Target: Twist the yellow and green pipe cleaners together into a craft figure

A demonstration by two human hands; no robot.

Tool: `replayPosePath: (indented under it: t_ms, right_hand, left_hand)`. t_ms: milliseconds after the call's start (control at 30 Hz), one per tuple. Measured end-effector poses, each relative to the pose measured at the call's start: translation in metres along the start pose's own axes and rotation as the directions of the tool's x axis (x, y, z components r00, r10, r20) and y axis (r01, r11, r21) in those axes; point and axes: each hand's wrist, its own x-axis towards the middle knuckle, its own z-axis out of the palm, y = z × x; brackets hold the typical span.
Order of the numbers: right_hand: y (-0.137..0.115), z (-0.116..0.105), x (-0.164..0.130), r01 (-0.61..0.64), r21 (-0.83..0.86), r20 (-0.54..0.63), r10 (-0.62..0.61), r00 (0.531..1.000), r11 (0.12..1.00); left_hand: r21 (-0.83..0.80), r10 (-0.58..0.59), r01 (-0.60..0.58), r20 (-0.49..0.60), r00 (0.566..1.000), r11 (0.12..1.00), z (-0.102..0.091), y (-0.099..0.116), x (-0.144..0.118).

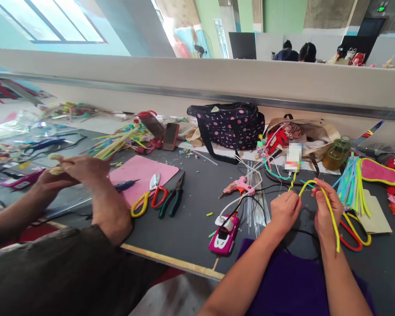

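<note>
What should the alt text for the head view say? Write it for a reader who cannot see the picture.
A person's left hand and right hand bend a yellow pipe cleaner over a dark craft table. A co-worker's hands work at the left, beside a pink mat, scissors, pliers and a pink glue gun.

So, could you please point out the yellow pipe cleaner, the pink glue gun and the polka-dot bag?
yellow pipe cleaner (pixel 331 215), head view, on the strand below the right hand.
pink glue gun (pixel 238 185), head view, on its body.
polka-dot bag (pixel 232 125), head view, on its front panel.
</note>
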Motion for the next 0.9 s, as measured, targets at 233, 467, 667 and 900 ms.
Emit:
replayPosePath:
  t_ms: [233,467,667,900]
  right_hand:
    - [0.004,-0.001,0.003,0.030,-0.043,-0.115,-0.035,0.993,0.999]
    - [0.004,0.000,0.005,-0.088,0.176,-0.122,0.110,0.986,0.980]
    - [0.002,-0.009,0.013,-0.142,0.339,-0.124,0.194,0.973,0.930]
    - [-0.001,-0.021,0.024,-0.168,0.419,-0.144,0.248,0.958,0.892]
  left_hand:
    - [0.051,0.085,-0.085,0.009,0.996,0.995,0.001,0.005,0.000]
    - [-0.052,0.074,-0.070,0.083,0.994,0.996,0.003,0.010,-0.002]
    - [-0.319,-0.077,0.125,0.161,0.984,0.939,-0.003,0.019,0.002]
    - [-0.598,-0.580,0.427,-0.080,0.810,0.678,-0.004,0.012,0.007]
